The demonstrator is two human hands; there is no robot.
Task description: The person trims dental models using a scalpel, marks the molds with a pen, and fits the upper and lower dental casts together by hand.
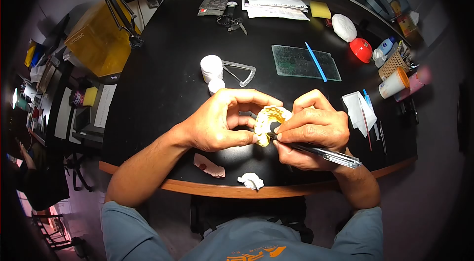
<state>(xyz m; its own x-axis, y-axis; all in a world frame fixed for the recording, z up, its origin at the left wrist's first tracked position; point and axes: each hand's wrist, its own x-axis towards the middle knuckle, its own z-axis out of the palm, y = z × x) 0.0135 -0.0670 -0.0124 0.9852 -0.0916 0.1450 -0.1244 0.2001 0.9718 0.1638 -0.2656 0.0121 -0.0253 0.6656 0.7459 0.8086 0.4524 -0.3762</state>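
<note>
My left hand (217,120) grips a pale yellow dental cast (265,119), arch-shaped with tooth forms along its rim, between thumb and fingers. In my right hand (313,130) is a pen (333,156) with a dark grip and a shiny clear-silver barrel. Its tip end points into the inner side of the arch; whether it touches the cast I cannot tell. The right fingers also rest close against the cast's right side and hide part of it. Below the hands lie a pink piece (209,166) with a red spot and a crumpled white lump (251,180).
Beyond the left hand stand a white jar (212,67), a smaller white container (216,86) and a metal caliper (242,74). A blue stick (316,62) lies across a glass slab (291,61). Thin tools and white tissue (356,108) are at the right. The wooden desk edge (232,190) runs in front.
</note>
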